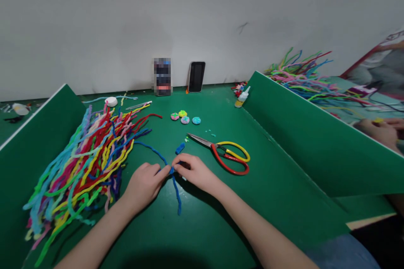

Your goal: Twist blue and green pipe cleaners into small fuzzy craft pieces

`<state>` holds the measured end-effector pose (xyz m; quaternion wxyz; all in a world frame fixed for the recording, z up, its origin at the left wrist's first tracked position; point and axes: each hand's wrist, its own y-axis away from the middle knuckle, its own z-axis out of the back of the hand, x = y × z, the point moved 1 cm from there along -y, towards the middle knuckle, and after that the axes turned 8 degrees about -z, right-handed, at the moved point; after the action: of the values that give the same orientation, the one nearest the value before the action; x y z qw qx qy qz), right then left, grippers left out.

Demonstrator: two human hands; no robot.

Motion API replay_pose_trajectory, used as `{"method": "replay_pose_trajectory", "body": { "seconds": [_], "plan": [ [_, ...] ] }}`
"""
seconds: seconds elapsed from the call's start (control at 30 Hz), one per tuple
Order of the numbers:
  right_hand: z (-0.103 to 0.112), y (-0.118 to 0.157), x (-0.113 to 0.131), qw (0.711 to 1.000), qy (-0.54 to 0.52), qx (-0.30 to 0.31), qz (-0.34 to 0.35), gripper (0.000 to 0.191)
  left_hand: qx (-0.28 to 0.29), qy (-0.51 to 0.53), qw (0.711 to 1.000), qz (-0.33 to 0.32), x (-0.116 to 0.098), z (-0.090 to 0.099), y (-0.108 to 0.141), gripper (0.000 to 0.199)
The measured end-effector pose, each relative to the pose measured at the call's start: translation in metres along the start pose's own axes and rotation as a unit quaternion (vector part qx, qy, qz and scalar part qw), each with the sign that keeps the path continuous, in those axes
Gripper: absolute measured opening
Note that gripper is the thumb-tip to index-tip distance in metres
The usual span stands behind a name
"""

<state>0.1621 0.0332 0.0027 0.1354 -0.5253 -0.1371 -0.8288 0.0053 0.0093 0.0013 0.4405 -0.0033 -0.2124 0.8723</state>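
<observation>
Right now, the left hand (144,183) and right hand (196,171) both pinch a blue fuzzy stem (177,195) near the scissors (216,152).

Dark-screened phone (197,77) leans on grey wall (221,17), pixelated device (162,76) just L of it. Small nozzle bottle (240,99) sits nr R divider (309,138), w/ multicol. fuzzy stems (299,80) heaped beyond. Back L: tweezers (139,105) nr round white lump (111,101).

Scissors (216,151) block space beyond the right fingers (187,158), leaving passage beside the right divider (309,138).
</observation>
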Motion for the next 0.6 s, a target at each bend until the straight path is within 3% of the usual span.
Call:
{"method": "replay_pose_trajectory", "body": {
  "seconds": [0.2,0.6],
  "plan": [
    [-0.001,-0.0007,-0.0024,0.991,-0.105,0.057,-0.057,0.009,-0.012,-0.003,1.0,-0.009,-0.0001,0.0007,0.0006,0.029],
    [0.0005,-0.0005,-0.004,0.965,-0.212,0.105,-0.114,0.007,-0.028,-0.01,0.999,-0.021,-0.0012,0.0024,0.0009,0.028]
  ]
}}
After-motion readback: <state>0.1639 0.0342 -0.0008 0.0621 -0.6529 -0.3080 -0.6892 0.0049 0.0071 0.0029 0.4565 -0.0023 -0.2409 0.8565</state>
